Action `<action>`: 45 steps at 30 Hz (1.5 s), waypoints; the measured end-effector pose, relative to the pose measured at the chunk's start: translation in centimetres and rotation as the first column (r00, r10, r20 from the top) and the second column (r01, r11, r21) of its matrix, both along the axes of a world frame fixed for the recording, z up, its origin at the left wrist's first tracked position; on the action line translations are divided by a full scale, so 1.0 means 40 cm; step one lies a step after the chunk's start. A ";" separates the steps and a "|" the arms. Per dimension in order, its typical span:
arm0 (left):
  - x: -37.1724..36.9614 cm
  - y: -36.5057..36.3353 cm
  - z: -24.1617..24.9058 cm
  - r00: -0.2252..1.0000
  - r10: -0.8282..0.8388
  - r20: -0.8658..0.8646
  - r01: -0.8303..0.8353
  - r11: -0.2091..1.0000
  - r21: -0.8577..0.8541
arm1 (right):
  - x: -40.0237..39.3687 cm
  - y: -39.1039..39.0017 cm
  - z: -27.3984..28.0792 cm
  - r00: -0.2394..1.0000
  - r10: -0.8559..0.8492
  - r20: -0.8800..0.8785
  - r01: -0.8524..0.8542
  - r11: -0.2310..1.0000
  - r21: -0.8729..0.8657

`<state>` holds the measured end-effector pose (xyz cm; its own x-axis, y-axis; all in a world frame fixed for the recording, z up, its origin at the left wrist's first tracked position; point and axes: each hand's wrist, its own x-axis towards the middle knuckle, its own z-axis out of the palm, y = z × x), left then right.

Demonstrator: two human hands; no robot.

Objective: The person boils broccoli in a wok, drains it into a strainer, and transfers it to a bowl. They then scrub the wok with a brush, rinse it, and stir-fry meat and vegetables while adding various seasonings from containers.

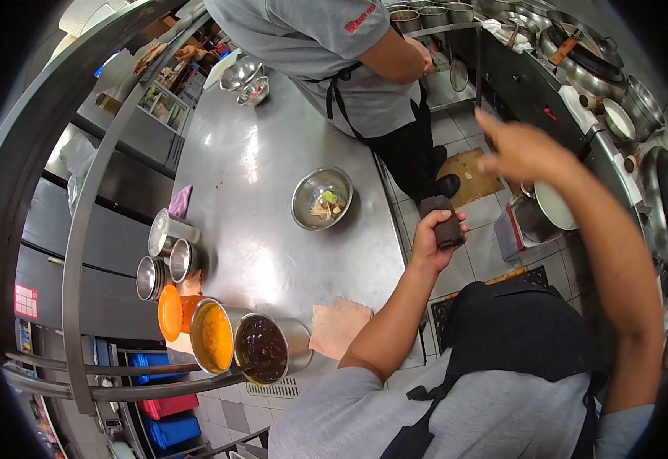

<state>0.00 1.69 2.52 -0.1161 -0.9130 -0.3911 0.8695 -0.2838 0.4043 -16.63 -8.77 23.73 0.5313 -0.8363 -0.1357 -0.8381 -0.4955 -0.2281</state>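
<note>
My left hand (429, 243) is closed around a dark brown, blocky bundle (448, 231) that looks like a folded cloth, just off the table's right edge. My right hand (529, 151) is raised over the floor to the right, slightly blurred. Its index finger and thumb are stretched out and it holds nothing I can see. To the left of my left hand, a steel bowl (303, 200) stands on the metal table (273, 172). Inside it lie a green lime piece (329, 197) and pale sticks or slices.
A co-worker (383, 99) stands at the table's far right side. Pots of orange (217, 336) and dark brown liquid (263, 348) stand near the front left corner. A pinkish cloth (339, 327) lies beside them. Pans (578, 53) and a stove line the right; a pot (554, 206) stands below my right arm.
</note>
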 end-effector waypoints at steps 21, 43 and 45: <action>0.002 0.001 0.011 0.999 0.031 0.004 -0.031 1.000 -0.003 | 0.142 -0.114 0.307 0.987 -0.145 -0.071 0.132 0.978 -0.160; 0.007 -0.002 -0.001 0.999 0.031 0.026 -0.031 1.000 -0.003 | 0.166 -0.138 0.293 0.988 -0.131 -0.084 0.116 0.979 -0.167; 0.008 -0.003 0.000 0.999 0.031 0.025 -0.031 1.000 -0.003 | 0.161 -0.132 0.287 0.988 -0.131 -0.082 0.118 0.982 -0.150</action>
<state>0.31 1.57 2.53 -0.0784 -0.9168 -0.3915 0.8675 -0.2563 0.4264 -10.20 -14.05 35.22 0.4128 -0.9094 -0.0512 -0.9093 -0.4081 -0.0817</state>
